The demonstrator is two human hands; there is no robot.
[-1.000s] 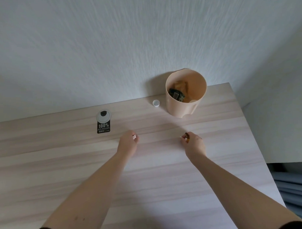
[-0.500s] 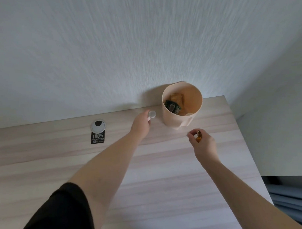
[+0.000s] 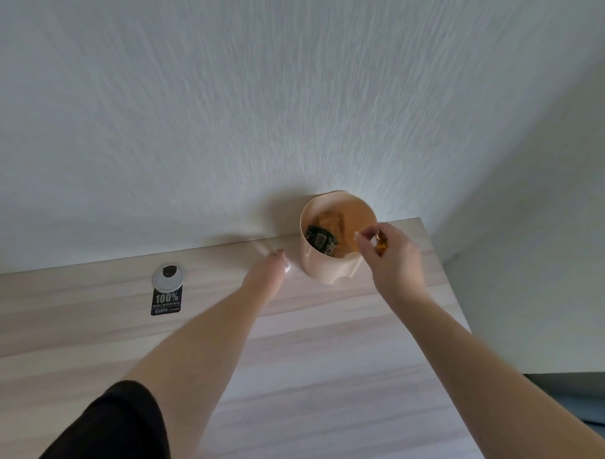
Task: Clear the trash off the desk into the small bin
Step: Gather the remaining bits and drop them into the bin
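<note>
The small peach bin (image 3: 325, 275) stands at the back of the wooden desk (image 3: 316, 366), against the wall. Inside it lie a dark wrapper (image 3: 319, 238) and an orange wrapper (image 3: 330, 218). My right hand (image 3: 396, 260) hovers over the bin's right rim, pinching a small amber-brown piece of trash (image 3: 381, 242). My left hand (image 3: 267, 278) lies on the desk just left of the bin, its fingertips closed over a small white cap (image 3: 287, 268), which is mostly hidden.
A silver cable grommet (image 3: 168, 277) with a black "100%" sticker (image 3: 165, 302) below it sits at the back left. The desk's right edge runs close to the bin. Grey-blue objects (image 3: 595, 414) lie beyond that edge, lower right.
My right hand has risen from the desk with the amber piece to the bin's rim. My left hand has reached forward and right to the white cap beside the bin.
</note>
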